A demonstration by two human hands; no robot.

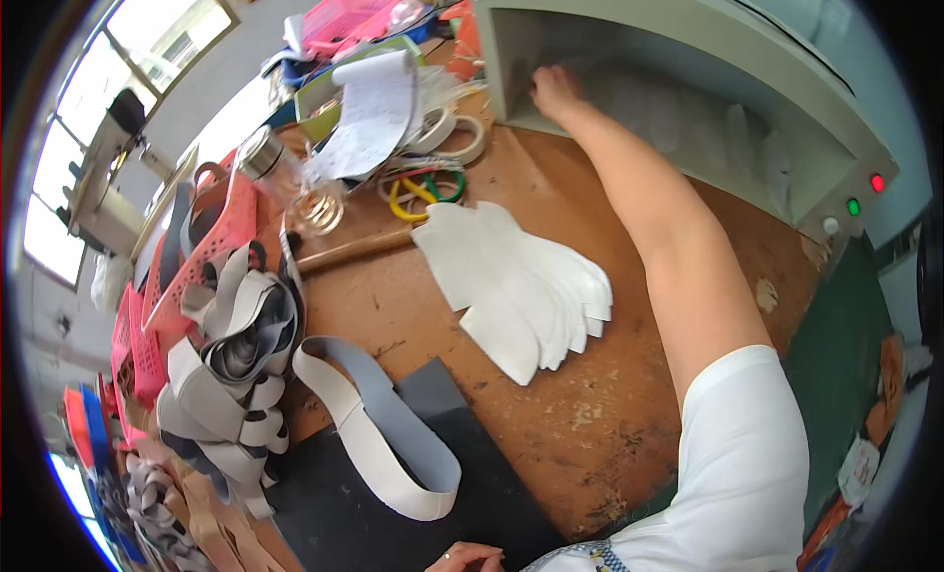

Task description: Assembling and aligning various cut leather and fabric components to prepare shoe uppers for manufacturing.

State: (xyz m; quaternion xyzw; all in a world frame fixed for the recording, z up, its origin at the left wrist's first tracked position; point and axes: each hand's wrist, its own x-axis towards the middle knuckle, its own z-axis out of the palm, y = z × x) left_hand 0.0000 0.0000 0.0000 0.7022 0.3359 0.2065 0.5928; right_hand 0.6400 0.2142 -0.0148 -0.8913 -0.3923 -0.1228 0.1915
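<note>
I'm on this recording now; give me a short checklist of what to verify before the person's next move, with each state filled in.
1. Right hand clear of the cabinet: not ok; it is inside the opening.
2. Right hand empty: cannot tell; its fingers are curled and hide the grip.
3. Left hand fully in view: not ok; the picture's lower edge cuts it off.
4. White pieces gathered together on the table: ok; they overlap in a fan.
5. Looped strap apart from the white pieces: ok; it lies partly on the black sheet.
</note>
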